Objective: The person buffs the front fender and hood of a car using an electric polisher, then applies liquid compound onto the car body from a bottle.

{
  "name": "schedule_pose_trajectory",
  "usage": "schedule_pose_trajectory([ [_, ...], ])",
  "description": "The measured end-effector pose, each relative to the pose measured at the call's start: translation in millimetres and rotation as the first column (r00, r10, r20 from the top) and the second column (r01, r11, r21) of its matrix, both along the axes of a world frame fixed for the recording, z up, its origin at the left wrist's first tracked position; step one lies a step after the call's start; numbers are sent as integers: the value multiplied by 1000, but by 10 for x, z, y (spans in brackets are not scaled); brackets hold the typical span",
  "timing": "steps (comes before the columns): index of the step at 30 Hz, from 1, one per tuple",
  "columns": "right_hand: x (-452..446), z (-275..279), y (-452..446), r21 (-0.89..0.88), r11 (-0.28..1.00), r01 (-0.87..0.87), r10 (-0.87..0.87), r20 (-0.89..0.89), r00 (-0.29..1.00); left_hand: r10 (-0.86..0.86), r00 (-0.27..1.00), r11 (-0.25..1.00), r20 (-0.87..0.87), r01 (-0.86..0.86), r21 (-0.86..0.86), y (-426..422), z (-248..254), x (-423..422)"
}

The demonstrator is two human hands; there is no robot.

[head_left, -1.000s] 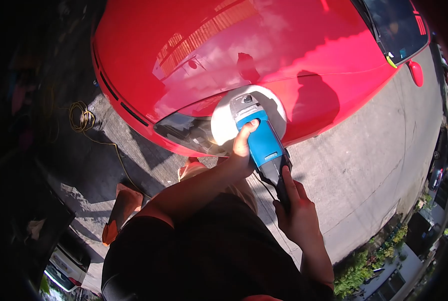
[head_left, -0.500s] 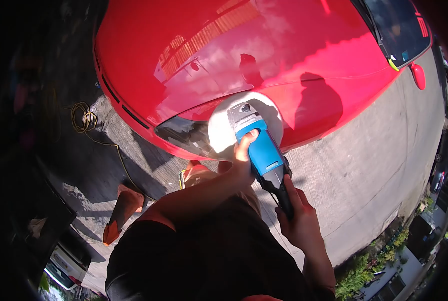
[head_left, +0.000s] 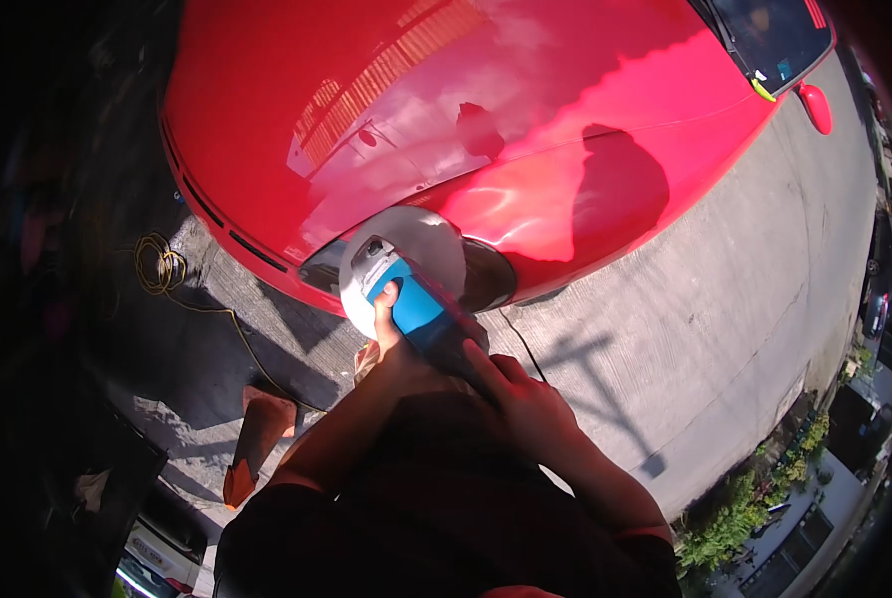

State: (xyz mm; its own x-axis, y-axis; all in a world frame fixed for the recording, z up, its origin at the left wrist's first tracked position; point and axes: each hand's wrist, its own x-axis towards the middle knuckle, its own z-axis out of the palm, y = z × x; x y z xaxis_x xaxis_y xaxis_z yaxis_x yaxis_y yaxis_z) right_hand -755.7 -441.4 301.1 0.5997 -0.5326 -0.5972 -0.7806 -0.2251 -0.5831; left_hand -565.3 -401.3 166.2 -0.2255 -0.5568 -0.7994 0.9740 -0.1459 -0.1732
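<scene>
A blue power polisher [head_left: 413, 308] with a silver head and a wide white round pad [head_left: 429, 242] is over the headlight [head_left: 488, 273] at the front corner of a red car [head_left: 386, 110]. My left hand [head_left: 390, 324] grips the polisher's body near its head, thumb on the blue housing. Around the rear handle, which is in shadow, my right hand [head_left: 521, 394] is closed. The pad covers the middle of the headlight; both ends of the lamp show past it. Whether the pad touches the lens cannot be made out.
A yellow cord [head_left: 236, 324] runs from a coil on the concrete [head_left: 655, 329] at left. A black cord [head_left: 522, 342] hangs right of the polisher. An orange cone [head_left: 264, 431] lies at lower left, near a parked vehicle [head_left: 162, 548]. Plants [head_left: 730, 523] line the lower right.
Both hands have carried the polisher left and down across the headlight, away from the fender. The lamp's right end is now uncovered. The car sits slightly further left in view.
</scene>
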Motion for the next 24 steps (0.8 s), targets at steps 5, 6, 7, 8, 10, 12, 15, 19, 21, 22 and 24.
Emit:
schedule_pose_trajectory([
  [5,-426,376,-86,-85,983,161,-166,-56,984,-128,945,964,301,191,-187,-550,-38,-524],
  [6,-534,433,-109,-118,973,201,-208,-53,977,-145,947,954,287,211,-213,-674,-89,-664],
  [7,-644,486,-132,-149,960,239,-248,-49,968,-148,944,943,294,224,-246,-813,-67,-806],
  [8,-747,536,-175,-177,945,274,-286,-43,957,-150,942,932,300,236,-276,-954,-43,-954],
  [10,-929,636,-294,-212,914,347,-361,-33,932,-135,933,913,332,248,-324,-1239,63,-1233],
  [12,-1137,689,-407,-249,877,411,-427,-10,904,-88,928,874,361,246,-418,-1515,159,-1515],
  [15,-1450,684,-577,-322,822,470,-481,49,875,-128,937,863,325,267,-428,-1893,287,-1888],
  [19,-1824,715,-801,-367,753,547,-562,76,824,-169,905,823,391,348,-449,-2354,502,-2348],
  [21,-1980,643,-824,-389,731,561,-569,109,815,-159,890,804,427,368,-467,-2472,472,-2528],
  [22,-2019,606,-807,-384,729,568,-568,124,813,-154,877,798,455,382,-465,-2486,470,-2566],
  [24,-2104,542,-770,-382,721,578,-564,159,810,-168,882,834,441,366,-413,-2408,533,-2562],
])
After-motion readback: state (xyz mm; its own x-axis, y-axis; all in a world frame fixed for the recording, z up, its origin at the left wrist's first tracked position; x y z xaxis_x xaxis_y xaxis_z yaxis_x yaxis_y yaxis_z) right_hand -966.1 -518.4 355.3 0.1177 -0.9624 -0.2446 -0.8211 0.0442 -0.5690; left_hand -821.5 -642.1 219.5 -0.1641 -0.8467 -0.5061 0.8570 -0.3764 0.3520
